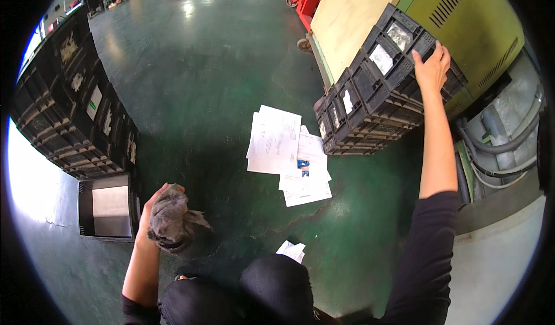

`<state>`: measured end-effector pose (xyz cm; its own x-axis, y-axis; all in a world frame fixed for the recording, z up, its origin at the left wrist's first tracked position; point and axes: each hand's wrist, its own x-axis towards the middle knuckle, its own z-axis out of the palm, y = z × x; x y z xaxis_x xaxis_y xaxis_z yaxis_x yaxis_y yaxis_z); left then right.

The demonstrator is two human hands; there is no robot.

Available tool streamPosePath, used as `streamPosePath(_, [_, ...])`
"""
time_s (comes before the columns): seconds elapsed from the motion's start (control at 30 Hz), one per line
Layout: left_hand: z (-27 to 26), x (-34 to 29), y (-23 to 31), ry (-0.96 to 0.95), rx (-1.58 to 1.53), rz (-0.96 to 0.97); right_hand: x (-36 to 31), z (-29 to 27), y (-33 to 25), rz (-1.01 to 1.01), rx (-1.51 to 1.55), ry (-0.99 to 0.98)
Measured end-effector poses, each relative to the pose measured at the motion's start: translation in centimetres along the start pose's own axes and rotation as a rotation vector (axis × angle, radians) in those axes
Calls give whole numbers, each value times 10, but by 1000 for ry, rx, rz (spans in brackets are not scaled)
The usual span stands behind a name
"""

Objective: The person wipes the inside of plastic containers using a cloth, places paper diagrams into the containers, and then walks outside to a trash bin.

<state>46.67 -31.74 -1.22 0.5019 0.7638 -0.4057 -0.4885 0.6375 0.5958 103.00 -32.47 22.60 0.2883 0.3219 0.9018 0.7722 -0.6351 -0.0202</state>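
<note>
Two hands work far apart here. The right hand (432, 65) reaches up and forward on a nearly straight arm, palm and fingers laid flat over the top edge of the stacked black crates (376, 88), which lie ahead and to the right, their long axis slanting from lower left to upper right. The left hand (151, 212) stays low near the knee, fingers closed around a crumpled grey rag (171, 221), well apart from the crates. Loose papers (289, 151) lie on the green floor (202, 82) between them.
</note>
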Motion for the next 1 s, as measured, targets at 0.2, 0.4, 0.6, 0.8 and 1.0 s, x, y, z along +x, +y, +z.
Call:
streamPosePath(0.2, [36,-57,41,204,218,207,76,20,13,2,68,-429])
streamPosePath(0.4, [45,-77,39,334,925,550,153,10,76,29,60,-279])
streamPosePath(0.6, [35,-45,16,348,1042,659,147,-113,56,-81,438,-337])
streamPosePath(0.8, [39,-32,14,284,850,559,-33,-176,-29,-746,542,-176])
streamPosePath(1.0, [-35,-39,26,180,10,258,-163,-150,-105,-1047,777,-387])
